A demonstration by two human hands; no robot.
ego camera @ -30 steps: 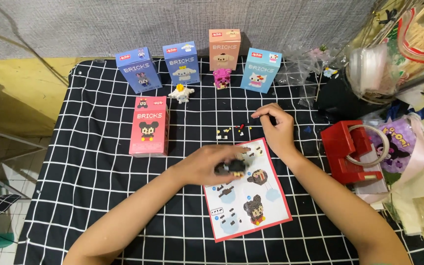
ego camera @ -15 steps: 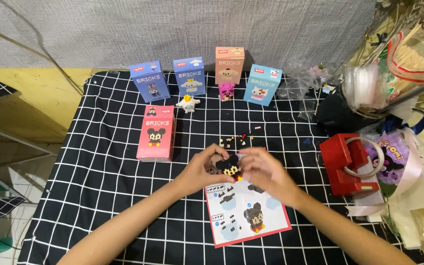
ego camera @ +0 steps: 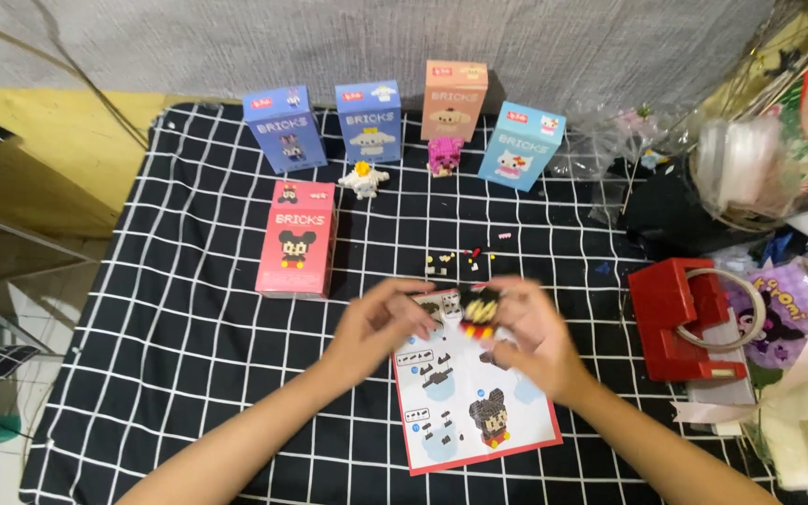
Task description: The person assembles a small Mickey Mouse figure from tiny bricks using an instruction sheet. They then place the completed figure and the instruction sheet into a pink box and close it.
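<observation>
My left hand [ego camera: 381, 327] and my right hand [ego camera: 527, 332] meet over a black cloth with a white grid. Between the fingertips is a small black, red and yellow brick figure [ego camera: 479, 309]; the right hand grips it and the left hand's fingers touch its left side. Under the hands lies a red-edged instruction sheet [ego camera: 474, 402] with pictures of the figure. A few tiny loose bricks [ego camera: 455, 259] lie just beyond the hands.
A pink box [ego camera: 296, 240] lies flat to the left. Several upright boxes [ego camera: 367, 120] stand along the far edge, with a small white figure [ego camera: 363, 180] and a pink figure [ego camera: 444, 156] before them. A red box [ego camera: 680, 313] and bags crowd the right.
My right hand came back from the loose bricks to the figure. Both hands now hold it together above the top of the sheet, and the view has tilted slightly.
</observation>
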